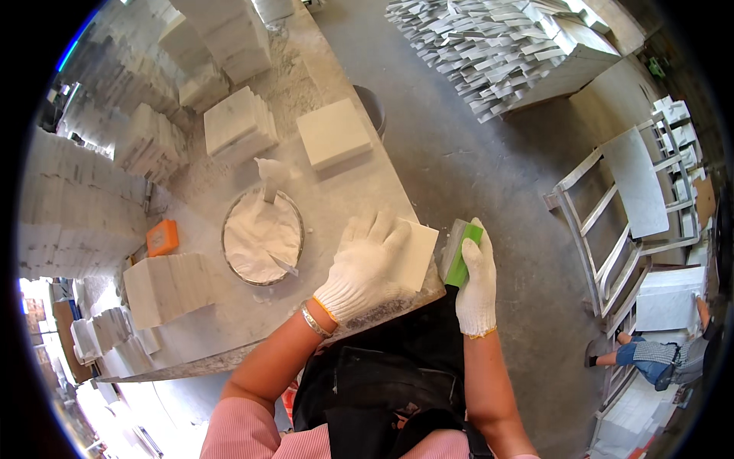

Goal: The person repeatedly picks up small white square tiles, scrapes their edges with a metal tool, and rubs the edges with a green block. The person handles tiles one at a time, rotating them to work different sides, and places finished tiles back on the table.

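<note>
My left hand (358,269), in a white knit glove, lies flat with fingers spread on a thin white stone tile (420,249) at the table's near right corner. My right hand (479,284), gloved too, is closed round a green and grey sanding block (459,260). The block is upright beside the tile's right edge; whether they touch I cannot tell. Left of my left hand stands a round bowl (224,246) of white powder (260,233). A small blade (284,265) and a pale scoop-like piece (269,190) stick out of it.
A dusty stone table (313,206) carries a short stack of square tiles (334,131), more tile stacks (238,122) and an orange box (162,238). Across the floor are a heap of stone strips (489,53), a metal rack (585,229) and another person (661,359). A dark bin (371,107) stands behind the table edge.
</note>
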Available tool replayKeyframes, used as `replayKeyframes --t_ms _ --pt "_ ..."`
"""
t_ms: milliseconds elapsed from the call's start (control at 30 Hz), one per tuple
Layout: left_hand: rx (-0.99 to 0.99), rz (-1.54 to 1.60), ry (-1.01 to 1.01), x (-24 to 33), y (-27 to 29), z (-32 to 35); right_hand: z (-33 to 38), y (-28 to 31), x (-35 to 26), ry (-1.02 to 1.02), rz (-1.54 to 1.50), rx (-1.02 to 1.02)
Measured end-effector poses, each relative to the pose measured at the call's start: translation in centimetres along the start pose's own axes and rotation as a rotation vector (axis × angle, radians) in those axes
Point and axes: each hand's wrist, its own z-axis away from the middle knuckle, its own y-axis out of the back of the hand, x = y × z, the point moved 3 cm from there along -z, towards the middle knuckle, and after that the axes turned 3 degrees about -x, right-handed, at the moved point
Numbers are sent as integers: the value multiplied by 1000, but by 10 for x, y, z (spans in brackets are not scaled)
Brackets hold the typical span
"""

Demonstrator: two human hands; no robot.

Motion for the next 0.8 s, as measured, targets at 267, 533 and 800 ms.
replayKeyframes --t_ms 267,533,800 --pt "37 18 -33 1 -11 2 -33 -23 6 143 425 79" --pt "141 36 -47 0 -12 7 -14 -30 1 150 546 74" --pt "209 47 -52 0 -13 7 -15 -36 -6 164 545 66"
